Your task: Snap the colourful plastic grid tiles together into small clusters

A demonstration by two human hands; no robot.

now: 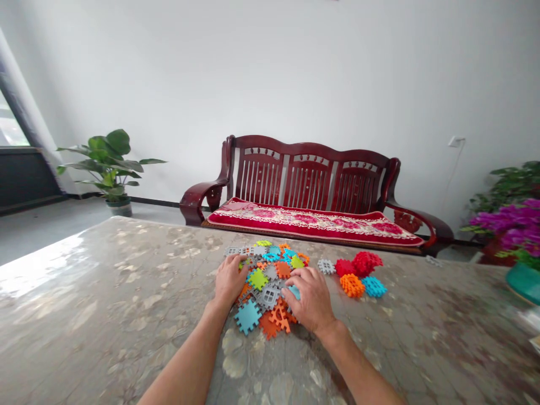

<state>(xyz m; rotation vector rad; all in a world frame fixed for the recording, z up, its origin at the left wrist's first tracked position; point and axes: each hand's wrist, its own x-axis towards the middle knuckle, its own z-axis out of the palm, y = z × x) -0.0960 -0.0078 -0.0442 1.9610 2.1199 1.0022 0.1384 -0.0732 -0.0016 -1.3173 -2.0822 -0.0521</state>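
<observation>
Here's my worry from this end: the loose pile of notched pieces (270,273) sits heaped on the surface (169,315) between my two hands, flat shapes lying over one another at odd angles. One careless sweep, I'd judge, and overlapping edges could catch and drag neighbours along. Over to the right, the red cluster (366,262), orange cluster (351,286) and blue cluster (374,287) sit close together; a wide elbow or wrist could knock them into each other.

Now the hands! My left hand (230,278) rests at the pile's left edge, fingers bent forward onto the pieces; its fingertips are partly lost among them, so I can't tell whether anything's pinched. My right hand (310,295) arches over the right edge, half open, thumb and fingers about a light-blue piece (294,292); touching it, it seems, but I can't confirm a grip.
</observation>
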